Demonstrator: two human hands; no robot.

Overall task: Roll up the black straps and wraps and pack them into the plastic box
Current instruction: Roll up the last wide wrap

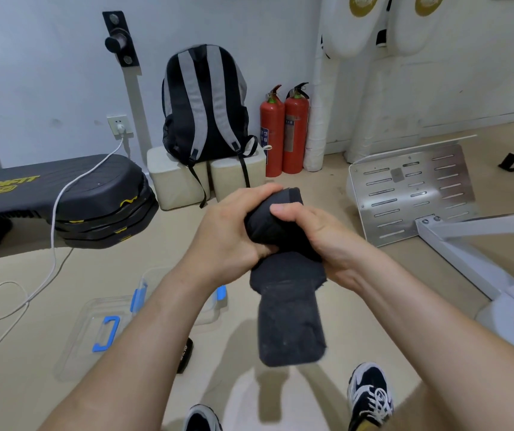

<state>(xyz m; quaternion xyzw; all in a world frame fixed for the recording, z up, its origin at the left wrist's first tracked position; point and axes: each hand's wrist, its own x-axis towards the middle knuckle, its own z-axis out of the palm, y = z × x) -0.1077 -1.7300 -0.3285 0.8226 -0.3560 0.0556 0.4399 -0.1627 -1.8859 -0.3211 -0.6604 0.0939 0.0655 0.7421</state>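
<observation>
Item in hand: one black wrap, held in the air at the centre of view, above the floor and in front of the person's knees. Upper part wound into a tight roll; lower part, a flat stiffer tab, hangs loose toward 6 o'clock. Left hand: fingers closed around the roll from the 9 o'clock side. Right hand: fingers closed on the roll from the 3 o'clock side, thumb pressed on top. Plastic box: clear, with blue latches, standing open on the floor at 8 o'clock, partly hidden behind the left forearm; contents hard to make out, though a small dark object lies just beside it. Surroundings: backpack at 12 o'clock on pale blocks, two red fire extinguishers at 1 o'clock, black bench at 9 o'clock, white cable trailing across the floor. Step judged: rolling, well along but unfinished. Next move calls for winding the hanging tab onto the roll, keeping tension so it does not spring loose, then carrying it down toward 8 o'clock into the box.
</observation>
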